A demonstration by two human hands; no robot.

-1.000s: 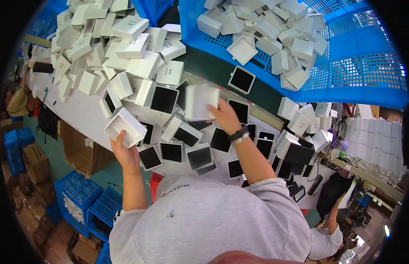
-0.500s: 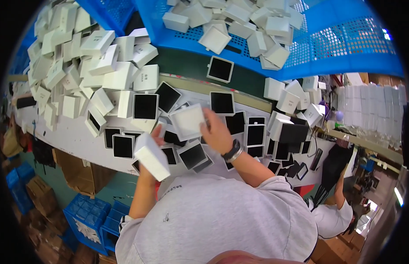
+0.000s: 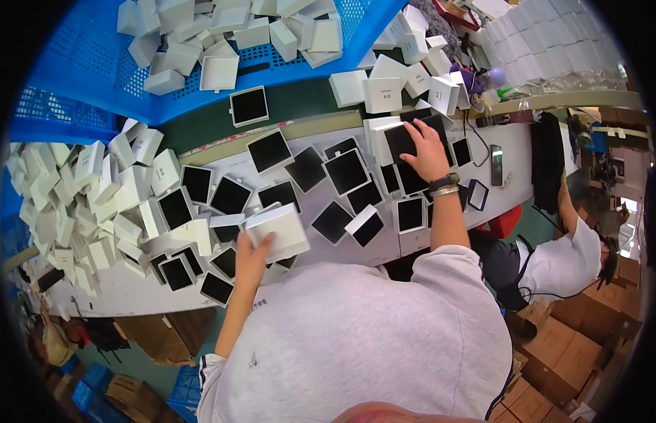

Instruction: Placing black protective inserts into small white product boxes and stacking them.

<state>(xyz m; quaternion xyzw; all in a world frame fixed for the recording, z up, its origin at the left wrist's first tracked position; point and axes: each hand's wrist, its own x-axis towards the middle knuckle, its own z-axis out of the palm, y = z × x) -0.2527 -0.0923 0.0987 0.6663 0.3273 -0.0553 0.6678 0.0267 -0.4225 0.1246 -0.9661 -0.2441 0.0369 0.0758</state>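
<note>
My left hand (image 3: 256, 255) is closed on a white box (image 3: 282, 233), held above the table in front of my chest. To the right, my right hand (image 3: 428, 156) lies with spread fingers on a black square pad (image 3: 402, 144) on top of a pile. Its fingertips touch the pad, and nothing is seen lifted in it. Between the hands lie several shallow white box trays with black inserts (image 3: 345, 173), and another tray (image 3: 332, 222) sits nearer to me. The underside of the held box is hidden.
A heap of white boxes (image 3: 95, 204) covers the table's left side. A blue perforated crate (image 3: 130, 92) with more boxes stands at the back. White boxes (image 3: 382, 95) and a phone (image 3: 496, 166) are at the right. Another person (image 3: 554, 261) is farther right.
The view has swung to the right. My right hand has let go of a white box part and moved right onto the black pad. My left hand still grips a white box.
</note>
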